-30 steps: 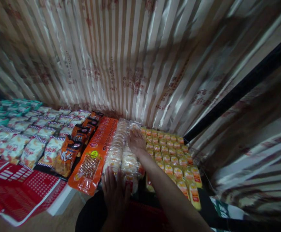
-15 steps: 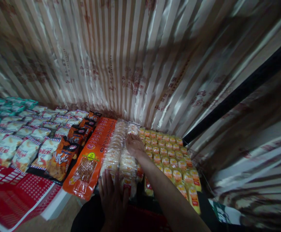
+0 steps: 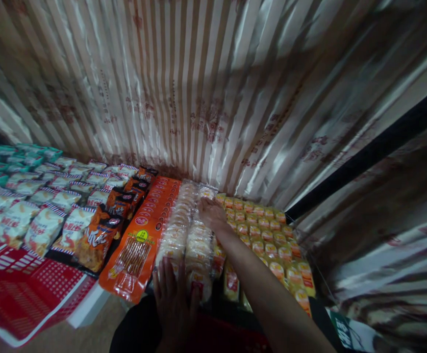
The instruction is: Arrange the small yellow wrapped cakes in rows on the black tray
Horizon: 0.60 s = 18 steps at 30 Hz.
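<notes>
Two rows of round white crackers in clear wrappers [image 3: 197, 240] run away from me between orange packets and small yellow packs. My left hand [image 3: 174, 294] lies with fingers spread against the near end of these rows, its palm towards me. Farther back, my right hand [image 3: 212, 214] reaches over the right-hand row and rests near its far end, fingers stretched forward. Its forearm crosses above the yellow packs [image 3: 263, 233]. Overlapping orange packets of brown sticks [image 3: 134, 250] lie just left of the crackers.
Further left stand black-and-orange snack bags [image 3: 97, 238], white snack bags [image 3: 44, 228] and green bags [image 3: 0, 164]. A red basket [image 3: 25, 294] is at lower left. Striped printed sheeting [image 3: 184, 98] hangs behind, with a dark slanted pole [image 3: 364, 152] at right.
The view has shifted a little, so the goods appear slightly displaced to the right. Both hands stay at about the same places on the cracker rows.
</notes>
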Each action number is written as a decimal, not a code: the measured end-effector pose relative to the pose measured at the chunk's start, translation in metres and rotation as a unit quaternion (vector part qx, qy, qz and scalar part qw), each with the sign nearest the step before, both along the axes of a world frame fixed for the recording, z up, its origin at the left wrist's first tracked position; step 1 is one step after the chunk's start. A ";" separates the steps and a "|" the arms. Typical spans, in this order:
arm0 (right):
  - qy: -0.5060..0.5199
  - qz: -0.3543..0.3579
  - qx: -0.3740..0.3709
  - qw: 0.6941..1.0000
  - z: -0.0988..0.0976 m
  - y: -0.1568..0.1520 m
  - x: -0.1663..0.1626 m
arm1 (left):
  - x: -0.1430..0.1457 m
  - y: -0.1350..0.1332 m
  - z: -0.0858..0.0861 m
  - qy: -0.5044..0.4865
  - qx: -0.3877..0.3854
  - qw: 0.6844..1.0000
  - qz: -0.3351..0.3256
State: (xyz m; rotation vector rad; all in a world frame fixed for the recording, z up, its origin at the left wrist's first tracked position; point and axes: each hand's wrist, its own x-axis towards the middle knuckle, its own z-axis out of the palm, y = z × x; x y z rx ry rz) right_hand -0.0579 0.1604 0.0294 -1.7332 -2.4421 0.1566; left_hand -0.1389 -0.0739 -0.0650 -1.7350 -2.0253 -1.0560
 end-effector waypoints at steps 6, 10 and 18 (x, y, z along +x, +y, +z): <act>0.034 0.002 0.027 0.999 0.007 -0.017 0.003 | -0.001 -0.001 -0.002 0.001 0.008 1.000 -0.006; 0.150 -0.047 0.109 0.982 0.015 -0.067 0.019 | -0.002 -0.001 0.002 0.008 0.006 1.000 -0.010; 0.216 -0.027 0.196 0.956 -0.030 -0.221 0.098 | -0.002 -0.004 0.004 0.031 0.016 0.999 -0.007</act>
